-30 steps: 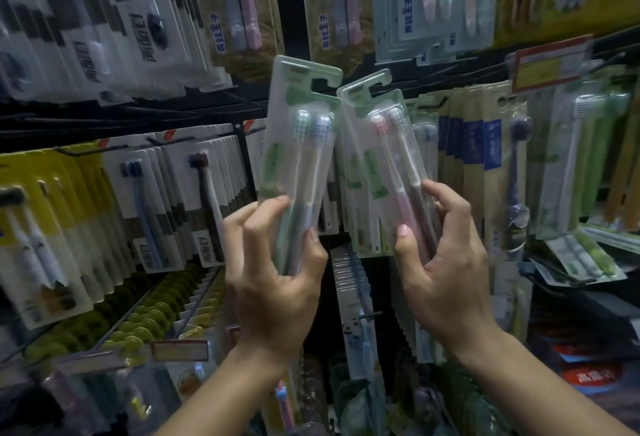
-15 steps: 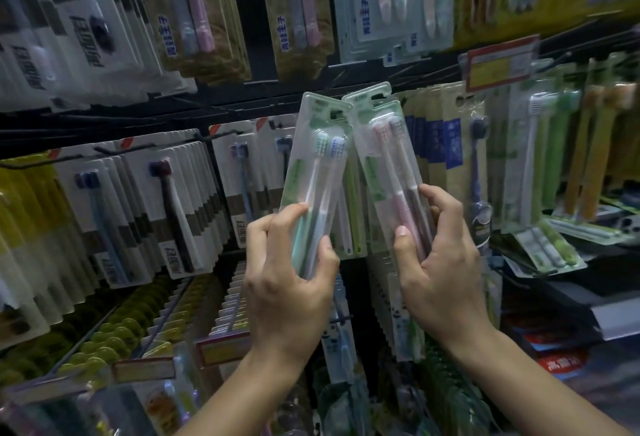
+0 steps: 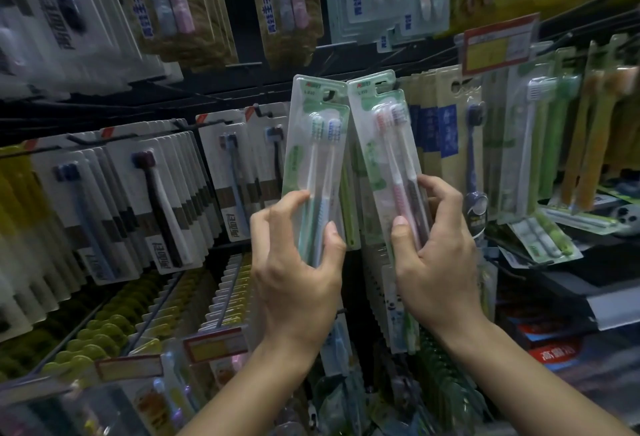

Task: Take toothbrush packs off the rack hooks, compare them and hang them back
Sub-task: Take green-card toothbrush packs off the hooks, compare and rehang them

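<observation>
My left hand (image 3: 294, 273) grips the lower end of a clear pack with a green and a blue toothbrush (image 3: 317, 144), held upright. My right hand (image 3: 436, 255) grips a matching pack with a pink and a dark toothbrush (image 3: 384, 144), tilted slightly left. The two packs stand side by side with their top corners nearly touching, in front of the rack. A black rack hook (image 3: 332, 93) shows through the hanging slot of the left pack.
Rows of white toothbrush packs (image 3: 162, 189) hang on hooks at the left, beige and green packs (image 3: 540, 144) at the right. More packs (image 3: 287, 2) hang above. A red and yellow price tag (image 3: 498, 44) sits at upper right, another price tag (image 3: 214, 344) below.
Both packs have come closer together and now stand almost parallel. The view has shifted so the rack sits further right and lower; both hands keep their hold.
</observation>
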`<move>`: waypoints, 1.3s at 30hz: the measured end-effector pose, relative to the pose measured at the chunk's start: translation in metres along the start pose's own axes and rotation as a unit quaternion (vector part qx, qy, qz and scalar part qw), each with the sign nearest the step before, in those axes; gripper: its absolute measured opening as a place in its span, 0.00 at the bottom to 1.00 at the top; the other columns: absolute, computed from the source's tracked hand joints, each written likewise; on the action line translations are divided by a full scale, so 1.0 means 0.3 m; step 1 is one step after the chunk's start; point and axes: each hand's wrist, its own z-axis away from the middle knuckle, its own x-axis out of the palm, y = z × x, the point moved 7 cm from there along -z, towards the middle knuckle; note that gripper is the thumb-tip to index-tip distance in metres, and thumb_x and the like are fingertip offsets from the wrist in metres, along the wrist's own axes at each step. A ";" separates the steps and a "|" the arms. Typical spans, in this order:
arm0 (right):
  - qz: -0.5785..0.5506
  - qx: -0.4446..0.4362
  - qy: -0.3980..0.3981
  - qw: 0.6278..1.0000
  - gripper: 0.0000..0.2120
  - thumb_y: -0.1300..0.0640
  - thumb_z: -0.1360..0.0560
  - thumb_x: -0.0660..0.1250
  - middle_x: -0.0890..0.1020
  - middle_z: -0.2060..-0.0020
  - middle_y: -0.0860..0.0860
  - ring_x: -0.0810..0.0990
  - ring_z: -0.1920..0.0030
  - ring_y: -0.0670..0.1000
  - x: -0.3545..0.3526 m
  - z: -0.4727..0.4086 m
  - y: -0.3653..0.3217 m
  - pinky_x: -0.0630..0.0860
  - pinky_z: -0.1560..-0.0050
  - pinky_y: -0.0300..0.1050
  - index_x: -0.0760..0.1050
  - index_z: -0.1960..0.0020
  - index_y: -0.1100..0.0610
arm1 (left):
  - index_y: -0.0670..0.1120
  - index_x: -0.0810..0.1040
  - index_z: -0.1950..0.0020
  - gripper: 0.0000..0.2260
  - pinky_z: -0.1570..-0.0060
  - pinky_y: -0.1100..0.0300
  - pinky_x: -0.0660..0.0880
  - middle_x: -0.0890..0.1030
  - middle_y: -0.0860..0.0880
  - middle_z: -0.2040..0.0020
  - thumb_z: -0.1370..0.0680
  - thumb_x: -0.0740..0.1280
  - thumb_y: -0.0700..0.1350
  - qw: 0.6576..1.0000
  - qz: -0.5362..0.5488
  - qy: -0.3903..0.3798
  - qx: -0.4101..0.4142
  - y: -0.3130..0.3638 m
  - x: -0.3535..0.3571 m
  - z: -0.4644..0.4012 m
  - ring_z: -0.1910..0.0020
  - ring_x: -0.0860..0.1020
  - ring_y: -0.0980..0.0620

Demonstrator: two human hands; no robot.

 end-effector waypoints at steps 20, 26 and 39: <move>-0.008 0.014 0.001 1.000 0.23 0.57 0.19 0.66 0.77 0.37 0.53 0.78 0.39 0.51 0.021 -0.002 0.021 0.76 0.39 0.50 0.65 0.25 0.53 | 0.44 0.77 0.33 0.18 0.42 0.77 0.64 0.77 0.47 0.41 0.21 0.74 0.42 0.999 0.026 0.023 -0.021 0.016 0.034 -0.005 0.42 0.72 0.69; -0.002 0.014 0.003 1.000 0.23 0.57 0.19 0.67 0.77 0.37 0.52 0.78 0.39 0.51 0.020 -0.004 0.022 0.75 0.39 0.46 0.65 0.25 0.52 | 0.46 0.76 0.32 0.18 0.42 0.78 0.63 0.77 0.48 0.40 0.21 0.74 0.42 0.999 0.035 0.002 -0.032 0.018 0.049 -0.013 0.42 0.71 0.71; 0.004 0.023 -0.004 1.000 0.23 0.58 0.17 0.65 0.75 0.34 0.50 0.72 0.35 0.46 0.064 -0.008 0.020 0.68 0.37 0.37 0.63 0.25 0.55 | 0.55 0.71 0.30 0.20 0.50 0.82 0.64 0.70 0.54 0.41 0.20 0.73 0.49 0.994 0.030 -0.071 -0.083 -0.034 0.140 -0.008 0.46 0.69 0.77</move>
